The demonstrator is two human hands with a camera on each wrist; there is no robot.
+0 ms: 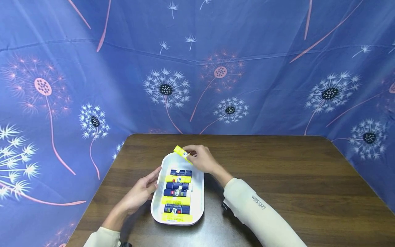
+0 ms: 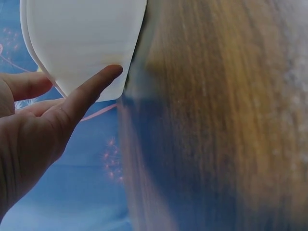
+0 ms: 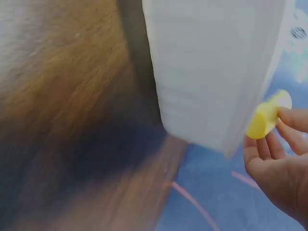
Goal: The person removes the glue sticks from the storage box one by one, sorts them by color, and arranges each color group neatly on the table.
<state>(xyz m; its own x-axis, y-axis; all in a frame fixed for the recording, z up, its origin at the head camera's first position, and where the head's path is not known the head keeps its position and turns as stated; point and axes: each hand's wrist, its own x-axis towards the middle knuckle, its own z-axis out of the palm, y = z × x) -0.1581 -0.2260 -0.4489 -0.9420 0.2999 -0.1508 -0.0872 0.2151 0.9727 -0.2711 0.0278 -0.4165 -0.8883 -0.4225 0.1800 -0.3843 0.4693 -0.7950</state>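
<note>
Right sleeve (image 1: 259, 212): cream, small dark lettering along forearm, behind right hand; dark band (image 1: 224, 206) at that wrist. Left sleeve (image 1: 103, 238): same cream, behind left hand; second dark band (image 1: 126, 244) at cuff.

White tray (image 1: 198, 197): oblong, rounded corners, set lengthwise between the hands, just right of the left one; far end just beside the right one.

Contents of tray, seven tubes lying crosswise, counted from near end toward right hand: first yellow tube (image 1: 177, 218); first dark blue tube (image 1: 176, 209); second yellow tube (image 1: 176, 201), these three nearer than left fingertips; second dark blue tube (image 1: 175, 193) and third dark blue tube (image 1: 173, 185), about level with left thumb; third yellow tube (image 1: 171, 178); fourth dark blue tube (image 1: 181, 173), nearest right hand. Labels too small to read.

Left hand (image 1: 140, 192): fingers mostly straight, thumb apart, touching outer left side of tray; no tube in grasp.

Right hand (image 1: 202, 159): thumb and fingertips closed in a pinch on one held yellow tube (image 1: 182, 152), tilted, over far end of tray; pale round end visible from right wrist.

Brown wood-grain table (image 1: 277, 171): under tray, extending well right of right hand.

Blue cloth (image 1: 262, 61): beyond both hands and table; white and pink dandelion print (image 1: 166, 90).
</note>
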